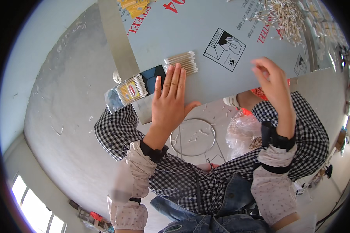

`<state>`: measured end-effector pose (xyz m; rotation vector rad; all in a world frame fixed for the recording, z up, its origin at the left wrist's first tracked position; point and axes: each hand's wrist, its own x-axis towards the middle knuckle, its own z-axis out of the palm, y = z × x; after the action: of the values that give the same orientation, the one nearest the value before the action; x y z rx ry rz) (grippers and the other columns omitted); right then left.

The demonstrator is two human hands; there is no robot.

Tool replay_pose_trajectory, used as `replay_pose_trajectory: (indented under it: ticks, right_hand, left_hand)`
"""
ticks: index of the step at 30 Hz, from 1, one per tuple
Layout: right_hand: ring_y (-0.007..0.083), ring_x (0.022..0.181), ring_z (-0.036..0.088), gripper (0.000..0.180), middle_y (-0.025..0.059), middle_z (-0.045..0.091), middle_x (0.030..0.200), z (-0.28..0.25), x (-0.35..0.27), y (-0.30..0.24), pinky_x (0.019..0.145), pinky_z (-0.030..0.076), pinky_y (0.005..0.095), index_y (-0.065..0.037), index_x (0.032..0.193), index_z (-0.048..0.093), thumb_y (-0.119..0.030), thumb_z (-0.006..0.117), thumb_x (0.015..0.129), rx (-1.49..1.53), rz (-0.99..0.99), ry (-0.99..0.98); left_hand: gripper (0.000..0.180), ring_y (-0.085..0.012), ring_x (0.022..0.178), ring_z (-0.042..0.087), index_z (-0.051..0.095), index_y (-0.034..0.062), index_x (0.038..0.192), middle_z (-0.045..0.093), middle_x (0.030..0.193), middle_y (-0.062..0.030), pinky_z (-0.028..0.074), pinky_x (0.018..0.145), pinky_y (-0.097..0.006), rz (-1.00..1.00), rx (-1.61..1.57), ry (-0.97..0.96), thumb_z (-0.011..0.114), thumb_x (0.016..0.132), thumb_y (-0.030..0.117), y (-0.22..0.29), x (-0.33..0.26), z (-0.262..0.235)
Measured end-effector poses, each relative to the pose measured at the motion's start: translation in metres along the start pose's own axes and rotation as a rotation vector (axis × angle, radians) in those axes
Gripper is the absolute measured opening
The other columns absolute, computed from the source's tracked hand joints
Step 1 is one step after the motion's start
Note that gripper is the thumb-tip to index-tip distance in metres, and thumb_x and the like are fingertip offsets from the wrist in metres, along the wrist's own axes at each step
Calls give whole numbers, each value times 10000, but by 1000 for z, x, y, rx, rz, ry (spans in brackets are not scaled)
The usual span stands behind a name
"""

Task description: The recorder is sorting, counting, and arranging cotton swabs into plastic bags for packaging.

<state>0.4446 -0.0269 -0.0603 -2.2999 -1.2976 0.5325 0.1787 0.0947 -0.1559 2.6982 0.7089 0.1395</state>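
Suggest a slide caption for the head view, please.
Straight-fingered left hand at a row of swabs, loosely curled right hand by the table.

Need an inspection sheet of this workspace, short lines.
Surface: grey printed table.
Job's things: swab row on the table; swab pack in clear wrap, overhanging the left edge.
Clutter: loose swab pile upper right; yellow packets upper left.
Grippers: bare hands. Left hand flat, fingertips overlapping the swab row, contact unclear. Right hand raised, fingers loosely curled, nothing seen held.
Cables: none seen on the table; rim too blurred to tell.
Surroundings: floor, window.
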Motion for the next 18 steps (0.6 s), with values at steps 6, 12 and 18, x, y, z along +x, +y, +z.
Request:
replay_pose_trajectory:
  ticks: [6,12,18]
  right_hand:
    - [158,840,675,196,106,710,980,66,20,-36,783,528,300,0,1109,643,-150,634,983,593,91,184]
    - [157,880,673,295,102,708,1018,98,23,-54,801,535,286,21,1131,624,-253,612,1022,836,224,232]
    - [153,854,644,113,67,679,958,119,24,-50,752,522,284,0,1033,652,0,580,946,739,94,293]
  left_hand:
    - [822,-336,1482,319,358,-12,1510,345,1594,-177,291,1172,-498,150,-190,19,654,900,453,3,-13,-6]
    - [708,-345,1361,477,455,-11,1433,484,1495,-161,407,1078,-464,148,-326,90,728,857,298,7,-9,-6]
    - [638,-372,1331,498,460,-31,1419,522,1445,-181,406,1066,-481,158,-386,173,696,865,179,2,-7,-7]
